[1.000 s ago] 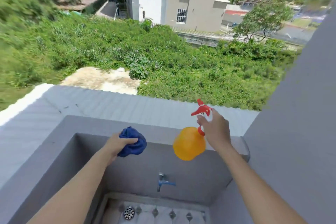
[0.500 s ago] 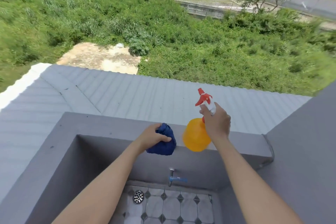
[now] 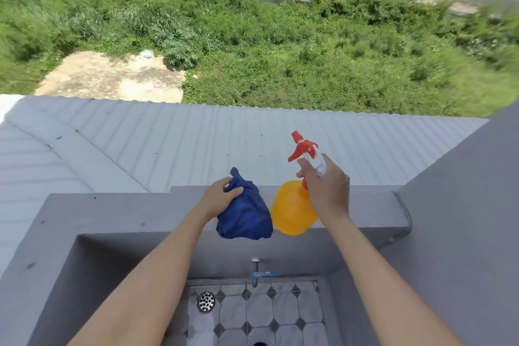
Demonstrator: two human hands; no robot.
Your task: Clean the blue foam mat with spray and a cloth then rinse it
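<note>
Since before, the blue cloth (image 3: 244,212), bunched in the left hand (image 3: 220,196), and the spray bottle (image 3: 295,205), clasped by the right hand (image 3: 327,191), have been lowered to the grey ledge (image 3: 126,211); open basin (image 3: 252,314) lies below.

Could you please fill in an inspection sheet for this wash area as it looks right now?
Surface: grey concrete ledge around a sunken wash basin with a tiled floor.
Job's things: blue cloth and orange spray bottle with red trigger, both held over the ledge; blue foam mat not in view.
Clutter: nothing seen.
Hands: left hand grips the cloth; right hand grips the bottle's neck.
Cables: thin line along the ledge's right end; kind unclear.
Surroundings: tap, round drain, corrugated roof, greenery beyond.
</note>
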